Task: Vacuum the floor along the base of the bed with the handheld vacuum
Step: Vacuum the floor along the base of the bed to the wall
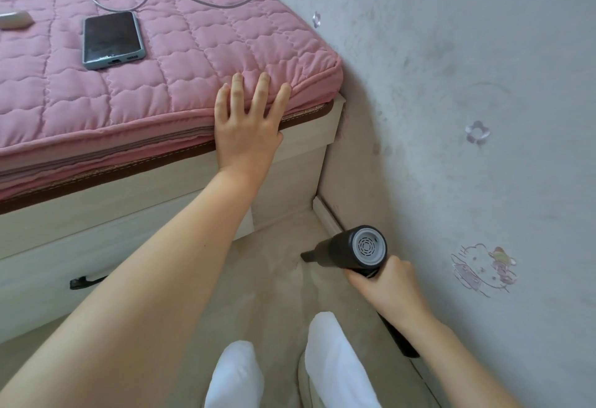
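My right hand (388,288) grips the handle of a dark handheld vacuum (351,251). Its grey vented rear cap faces me and its narrow nozzle points down-left at the beige floor (277,282) near the bed's corner. My left hand (248,124) lies flat with fingers spread on the edge of the pink quilted mattress (180,53), holding nothing. Below the mattress is the white wooden bed base (129,214), which meets the floor just left of the nozzle.
A wall (467,117) with flower and cartoon-cat stickers stands close on the right, with a white skirting board (325,214) at its foot. A phone (111,40) and cables lie on the bed. A drawer handle (85,281) is on the base. My white-socked feet (332,359) are below.
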### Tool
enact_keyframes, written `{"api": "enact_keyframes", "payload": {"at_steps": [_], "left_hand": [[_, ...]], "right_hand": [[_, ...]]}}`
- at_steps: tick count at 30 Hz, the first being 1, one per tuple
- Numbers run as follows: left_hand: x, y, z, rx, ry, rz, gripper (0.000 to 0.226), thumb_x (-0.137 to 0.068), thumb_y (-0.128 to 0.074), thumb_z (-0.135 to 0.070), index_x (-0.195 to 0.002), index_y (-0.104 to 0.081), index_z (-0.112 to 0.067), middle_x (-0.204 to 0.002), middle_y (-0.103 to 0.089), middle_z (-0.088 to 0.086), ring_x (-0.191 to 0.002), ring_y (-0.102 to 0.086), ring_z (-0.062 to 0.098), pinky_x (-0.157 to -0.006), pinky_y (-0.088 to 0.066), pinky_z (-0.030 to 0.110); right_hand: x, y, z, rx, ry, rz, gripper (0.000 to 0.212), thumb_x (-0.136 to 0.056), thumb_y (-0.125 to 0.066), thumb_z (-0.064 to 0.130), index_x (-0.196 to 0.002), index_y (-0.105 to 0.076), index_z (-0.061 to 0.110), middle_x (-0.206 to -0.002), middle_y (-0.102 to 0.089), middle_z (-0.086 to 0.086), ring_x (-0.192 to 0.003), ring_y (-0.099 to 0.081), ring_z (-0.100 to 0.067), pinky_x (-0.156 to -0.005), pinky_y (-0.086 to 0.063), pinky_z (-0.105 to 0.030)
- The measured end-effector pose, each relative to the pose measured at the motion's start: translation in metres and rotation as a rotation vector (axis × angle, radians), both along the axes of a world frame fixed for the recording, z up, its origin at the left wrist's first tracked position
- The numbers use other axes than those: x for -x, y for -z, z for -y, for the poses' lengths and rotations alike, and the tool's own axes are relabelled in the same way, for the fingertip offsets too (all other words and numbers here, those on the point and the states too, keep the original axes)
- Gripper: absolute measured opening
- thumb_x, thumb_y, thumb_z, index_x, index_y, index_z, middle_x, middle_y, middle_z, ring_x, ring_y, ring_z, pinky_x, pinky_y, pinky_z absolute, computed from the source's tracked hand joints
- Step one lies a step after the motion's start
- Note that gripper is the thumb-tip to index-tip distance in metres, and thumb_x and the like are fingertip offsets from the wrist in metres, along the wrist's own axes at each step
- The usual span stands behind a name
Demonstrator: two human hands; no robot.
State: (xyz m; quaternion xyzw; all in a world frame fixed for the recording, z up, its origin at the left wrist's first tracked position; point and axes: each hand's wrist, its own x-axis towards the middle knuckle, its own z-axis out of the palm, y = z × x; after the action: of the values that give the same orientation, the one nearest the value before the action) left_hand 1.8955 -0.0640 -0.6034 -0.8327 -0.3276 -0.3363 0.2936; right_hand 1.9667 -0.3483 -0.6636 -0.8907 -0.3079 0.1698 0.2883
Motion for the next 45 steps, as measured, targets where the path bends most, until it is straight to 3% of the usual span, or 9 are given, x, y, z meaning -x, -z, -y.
{"api": "enact_keyframes", "payload": {"at_steps": [5,10,18,23,30,33,38,45], "left_hand": [[0.000,0.004,-0.002,-0.054,0.003,0.002,0.068,-0.080,-0.074,-0.030,-0.144,-0.049,-0.029,-0.143,-0.055,0.006,-0.130,-0.053,0.040,-0.108,-0.042,0.053],[-0.001,0.005,-0.002,-0.066,0.012,0.033,0.065,-0.080,-0.072,-0.027,-0.142,-0.052,-0.029,-0.142,-0.056,0.006,-0.129,-0.053,0.040,-0.108,-0.042,0.053],[-0.001,0.004,-0.002,-0.043,0.014,0.027,0.068,-0.078,-0.074,-0.029,-0.142,-0.051,-0.029,-0.142,-0.056,0.006,-0.130,-0.053,0.040,-0.109,-0.041,0.054],[0.000,0.004,-0.001,-0.031,0.011,0.020,0.069,-0.078,-0.074,-0.030,-0.143,-0.049,-0.029,-0.143,-0.055,0.007,-0.131,-0.052,0.041,-0.110,-0.040,0.054],[0.000,0.004,-0.001,-0.038,0.005,0.014,0.068,-0.080,-0.070,-0.031,-0.144,-0.049,-0.029,-0.144,-0.055,0.006,-0.131,-0.051,0.040,-0.110,-0.040,0.053],[0.001,0.004,0.000,-0.027,-0.005,-0.006,0.068,-0.081,-0.069,-0.033,-0.145,-0.047,-0.030,-0.146,-0.053,0.006,-0.133,-0.049,0.040,-0.112,-0.038,0.053],[0.000,0.004,0.000,-0.022,-0.004,0.003,0.068,-0.081,-0.070,-0.032,-0.145,-0.047,-0.029,-0.146,-0.053,0.006,-0.133,-0.049,0.040,-0.112,-0.039,0.054],[0.000,0.004,0.000,-0.013,0.007,0.010,0.068,-0.081,-0.071,-0.032,-0.145,-0.047,-0.029,-0.146,-0.053,0.006,-0.133,-0.049,0.041,-0.112,-0.039,0.053]], "right_hand": [[0.008,0.000,-0.001,-0.006,-0.045,-0.032,0.030,-0.066,-0.066,0.043,-0.068,-0.060,0.014,-0.058,-0.062,0.001,-0.066,-0.061,-0.019,-0.057,-0.050,-0.030],[0.011,0.000,-0.002,-0.009,-0.109,-0.046,0.023,-0.066,-0.066,0.043,-0.062,-0.052,0.025,-0.055,-0.057,0.007,-0.060,-0.056,-0.011,-0.049,-0.039,-0.015],[0.018,0.000,-0.004,0.007,-0.165,-0.079,0.032,-0.063,-0.063,0.046,-0.057,-0.046,0.019,-0.051,-0.052,0.003,-0.050,-0.045,-0.011,-0.047,-0.039,-0.023],[0.023,-0.003,-0.007,0.003,-0.193,-0.102,0.026,-0.063,-0.062,0.044,-0.065,-0.052,0.021,-0.058,-0.059,0.002,-0.054,-0.049,-0.010,-0.050,-0.045,-0.026],[0.017,-0.002,-0.003,0.006,-0.186,-0.087,0.030,-0.065,-0.064,0.044,-0.059,-0.047,0.020,-0.051,-0.053,0.004,-0.048,-0.043,-0.007,-0.046,-0.038,-0.021],[0.009,-0.002,0.000,-0.003,-0.127,-0.057,0.029,-0.065,-0.065,0.046,-0.059,-0.050,0.023,-0.052,-0.055,0.005,-0.053,-0.050,-0.009,-0.049,-0.041,-0.022],[-0.005,-0.002,0.006,0.013,-0.005,-0.028,0.034,-0.062,-0.065,0.048,-0.063,-0.058,0.014,-0.055,-0.061,0.000,-0.061,-0.059,-0.021,-0.057,-0.050,-0.034],[-0.011,-0.007,0.014,0.025,0.106,-0.015,0.029,-0.065,-0.069,0.041,-0.065,-0.062,0.013,-0.057,-0.063,-0.001,-0.065,-0.061,-0.024,-0.060,-0.051,-0.032]]}}
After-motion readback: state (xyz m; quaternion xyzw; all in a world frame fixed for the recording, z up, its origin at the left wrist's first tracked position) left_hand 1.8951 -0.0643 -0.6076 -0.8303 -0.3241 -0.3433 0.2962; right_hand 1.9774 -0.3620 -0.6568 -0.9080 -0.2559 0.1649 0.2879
